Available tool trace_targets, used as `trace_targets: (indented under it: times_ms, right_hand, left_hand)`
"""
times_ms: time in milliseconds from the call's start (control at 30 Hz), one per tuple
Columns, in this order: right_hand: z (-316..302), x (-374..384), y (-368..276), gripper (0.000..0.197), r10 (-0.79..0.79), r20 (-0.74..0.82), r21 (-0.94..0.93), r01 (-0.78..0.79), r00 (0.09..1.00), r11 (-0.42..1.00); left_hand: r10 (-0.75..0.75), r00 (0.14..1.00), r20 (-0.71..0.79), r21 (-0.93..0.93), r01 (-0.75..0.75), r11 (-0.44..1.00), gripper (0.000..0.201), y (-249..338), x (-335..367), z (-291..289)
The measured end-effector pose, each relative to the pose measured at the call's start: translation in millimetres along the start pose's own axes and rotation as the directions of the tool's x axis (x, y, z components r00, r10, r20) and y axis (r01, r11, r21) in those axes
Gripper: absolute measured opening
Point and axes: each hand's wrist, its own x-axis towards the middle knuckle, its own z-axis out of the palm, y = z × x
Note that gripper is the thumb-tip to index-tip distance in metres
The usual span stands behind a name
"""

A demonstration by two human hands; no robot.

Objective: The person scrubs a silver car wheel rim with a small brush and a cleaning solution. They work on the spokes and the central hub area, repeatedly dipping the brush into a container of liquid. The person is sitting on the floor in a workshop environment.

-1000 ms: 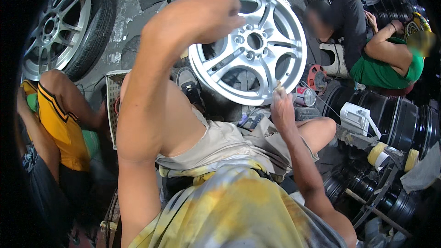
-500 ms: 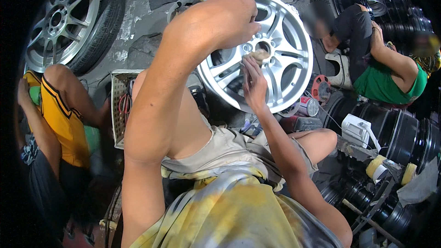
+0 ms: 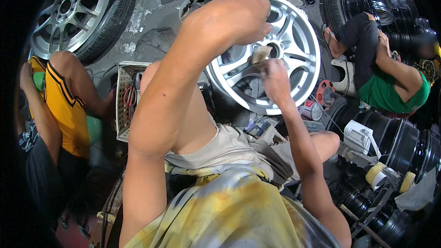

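Note:
A silver multi-spoke alloy wheel rim [image 3: 307, 50] stands tilted in front of my knees. My left hand [image 3: 251, 17] lies over its upper left part with the fingers curled; it appears to grip the rim, though my wrist and hand hide the contact. In my right hand [image 3: 277, 83] is a small crumpled beige piece [image 3: 262, 54], cloth or sandpaper, I cannot tell which. It is just left of the hub hole, over the spokes. The right fingers are bent and partly blurred.
At left, a person in yellow shorts [image 3: 69, 115] sits by another wheel [image 3: 64, 9] and a tyre [image 3: 112, 23]. A basket [image 3: 123, 105] with red-handled scissors stands by my left leg. Beyond my right knee are a can [image 3: 312, 110], dark rims [image 3: 404, 133] and a person in green [image 3: 395, 87].
My right hand has turned and its fingers have curled. The beige piece has shifted from the hub's edge toward the spokes at its left. My left hand stays on the wheel rim.

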Motion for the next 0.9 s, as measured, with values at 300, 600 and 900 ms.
trace_targets:
  times_ms: [300,600,900]
  right_hand:
    - [46,-4,-42,0.026,-0.424,0.152,0.074,0.417,0.893,0.906]
    - [0,14,-5,0.030,-0.194,0.204,-0.094,0.216,0.960,0.972]
    - [35,-29,-51,0.010,-0.160,0.105,0.326,0.118,0.982,0.938]
  left_hand:
    - [-0.008,1.000,0.014,0.007,0.008,1.000,0.034,5,4,5]
    - [0.019,1.000,-0.002,-0.048,-0.019,0.999,0.032,0,-2,4]
    - [0.081,0.997,-0.005,-0.060,-0.081,0.995,0.030,0,1,8]
